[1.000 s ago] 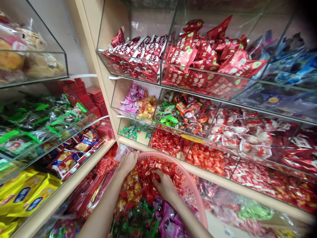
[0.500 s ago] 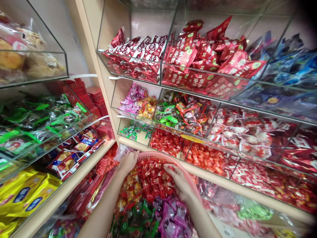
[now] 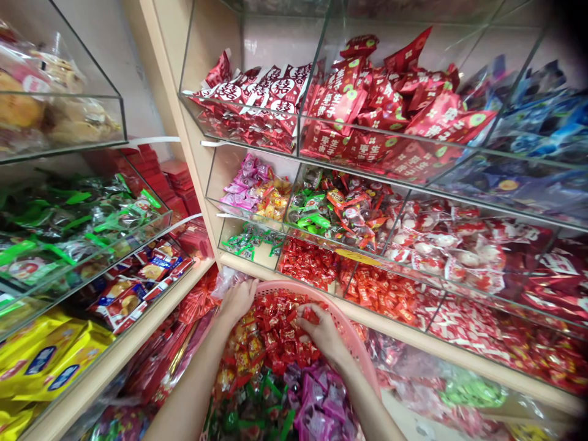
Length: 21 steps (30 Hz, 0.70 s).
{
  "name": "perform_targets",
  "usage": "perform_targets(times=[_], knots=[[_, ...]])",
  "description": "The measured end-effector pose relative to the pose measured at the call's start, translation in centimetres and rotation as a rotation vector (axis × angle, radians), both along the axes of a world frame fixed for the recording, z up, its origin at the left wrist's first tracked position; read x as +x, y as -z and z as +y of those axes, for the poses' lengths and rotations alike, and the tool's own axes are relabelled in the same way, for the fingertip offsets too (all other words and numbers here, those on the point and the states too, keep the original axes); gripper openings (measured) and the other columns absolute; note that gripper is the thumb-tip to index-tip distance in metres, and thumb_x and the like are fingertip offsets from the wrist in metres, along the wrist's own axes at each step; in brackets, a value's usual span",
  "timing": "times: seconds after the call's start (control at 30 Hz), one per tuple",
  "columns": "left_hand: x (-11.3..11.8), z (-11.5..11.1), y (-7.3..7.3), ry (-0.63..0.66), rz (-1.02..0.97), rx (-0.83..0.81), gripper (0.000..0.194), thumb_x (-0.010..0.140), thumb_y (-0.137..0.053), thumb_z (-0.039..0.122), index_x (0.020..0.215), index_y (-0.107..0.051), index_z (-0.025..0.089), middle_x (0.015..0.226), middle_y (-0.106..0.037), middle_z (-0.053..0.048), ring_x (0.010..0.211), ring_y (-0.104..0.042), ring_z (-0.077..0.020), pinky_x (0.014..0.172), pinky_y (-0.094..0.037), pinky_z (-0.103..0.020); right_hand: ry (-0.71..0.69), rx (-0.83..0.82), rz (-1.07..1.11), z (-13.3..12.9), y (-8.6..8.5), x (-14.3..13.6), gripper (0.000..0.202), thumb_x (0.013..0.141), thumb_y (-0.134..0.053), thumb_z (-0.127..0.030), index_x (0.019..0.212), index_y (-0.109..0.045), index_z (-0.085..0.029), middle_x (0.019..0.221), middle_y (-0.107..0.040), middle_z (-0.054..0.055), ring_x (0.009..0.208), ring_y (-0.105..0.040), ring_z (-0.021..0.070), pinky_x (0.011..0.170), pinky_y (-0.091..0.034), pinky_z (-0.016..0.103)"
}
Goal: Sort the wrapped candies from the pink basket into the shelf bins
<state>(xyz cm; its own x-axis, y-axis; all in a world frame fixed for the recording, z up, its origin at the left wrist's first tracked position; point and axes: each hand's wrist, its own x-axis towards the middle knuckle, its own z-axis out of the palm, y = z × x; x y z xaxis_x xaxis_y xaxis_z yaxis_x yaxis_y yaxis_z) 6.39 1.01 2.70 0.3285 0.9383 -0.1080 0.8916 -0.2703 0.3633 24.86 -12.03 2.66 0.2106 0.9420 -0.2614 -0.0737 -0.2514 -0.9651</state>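
Note:
A round pink basket (image 3: pixel 362 349) with a perforated rim holds red-wrapped candies (image 3: pixel 280 324), yellow-orange ones (image 3: pixel 250 352), green-and-dark ones (image 3: pixel 257 404) and purple ones (image 3: pixel 321 401). My left hand (image 3: pixel 239 300) grips the basket's far left rim, its fingertips curled over the edge. Over the red candies at the right side, my right hand (image 3: pixel 318 324) has its fingers curled, with a red wrapper showing between thumb and fingers.
Clear shelf bins hold red candies (image 3: pixel 307 262), pink and yellow candies (image 3: pixel 248 177) and large red packets (image 3: pixel 335 104). At left are green-wrapped sweets (image 3: pixel 78 208) and yellow packages (image 3: pixel 46 355). A wooden shelf edge (image 3: pixel 413 340) runs behind the basket.
My right hand has shifted slightly left over the red candies, and its fingers have drawn together around a red wrapper. My left hand stays on the rim.

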Motion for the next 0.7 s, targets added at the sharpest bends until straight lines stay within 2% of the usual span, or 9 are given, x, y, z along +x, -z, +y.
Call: perform_targets(times=[0.23,0.4,0.53,0.63,0.7], knots=[[0.0,0.0,0.1,-0.019,0.004,-0.002,0.062,0.087,-0.011,0.051,0.094,-0.062,0.018,0.095,-0.066,-0.011,0.088,-0.061,-0.0224,0.075,-0.043,-0.032,-0.055,0.058,-0.252,1.3,0.6,0.0,0.024,0.069,-0.054,-0.035,0.087,-0.057,-0.019,0.078,-0.057,0.001,0.052,-0.049,0.0110,0.042,-0.046,0.024],[-0.2,0.2,0.7,0.004,0.001,0.017,0.062,0.087,-0.009,0.051,0.094,-0.062,0.019,0.092,-0.066,-0.010,0.087,-0.061,-0.0213,0.076,-0.043,-0.031,-0.040,0.090,-0.296,1.6,-0.1,0.5,0.026,0.072,-0.053,-0.037,0.090,-0.059,-0.018,0.083,-0.059,0.003,0.062,-0.054,0.0152,0.046,-0.047,0.026],[-0.2,0.3,0.8,-0.001,0.008,0.022,0.062,0.087,-0.009,0.050,0.095,-0.062,0.018,0.092,-0.066,-0.011,0.088,-0.061,-0.0224,0.076,-0.043,-0.033,0.068,0.164,-0.147,1.4,-1.5,0.8,0.035,0.070,-0.057,-0.045,0.093,-0.059,-0.019,0.090,-0.059,0.005,0.074,-0.056,0.0175,0.054,-0.051,0.028],[-0.1,0.2,0.6,-0.022,0.024,0.010,0.061,0.087,-0.011,0.050,0.096,-0.062,0.018,0.095,-0.065,-0.011,0.090,-0.061,-0.0230,0.076,-0.043,-0.033,0.161,0.112,0.070,1.2,-2.5,0.9,0.039,0.065,-0.063,-0.047,0.092,-0.059,-0.019,0.094,-0.058,0.004,0.082,-0.058,0.0188,0.059,-0.051,0.028],[-0.1,0.2,0.6,-0.026,0.029,0.001,0.060,0.087,-0.011,0.050,0.095,-0.062,0.018,0.095,-0.065,-0.011,0.090,-0.061,-0.0228,0.076,-0.043,-0.032,0.205,0.059,0.161,0.9,-2.7,0.9,0.039,0.062,-0.066,-0.045,0.090,-0.059,-0.019,0.093,-0.059,0.004,0.080,-0.060,0.0180,0.062,-0.052,0.028]])
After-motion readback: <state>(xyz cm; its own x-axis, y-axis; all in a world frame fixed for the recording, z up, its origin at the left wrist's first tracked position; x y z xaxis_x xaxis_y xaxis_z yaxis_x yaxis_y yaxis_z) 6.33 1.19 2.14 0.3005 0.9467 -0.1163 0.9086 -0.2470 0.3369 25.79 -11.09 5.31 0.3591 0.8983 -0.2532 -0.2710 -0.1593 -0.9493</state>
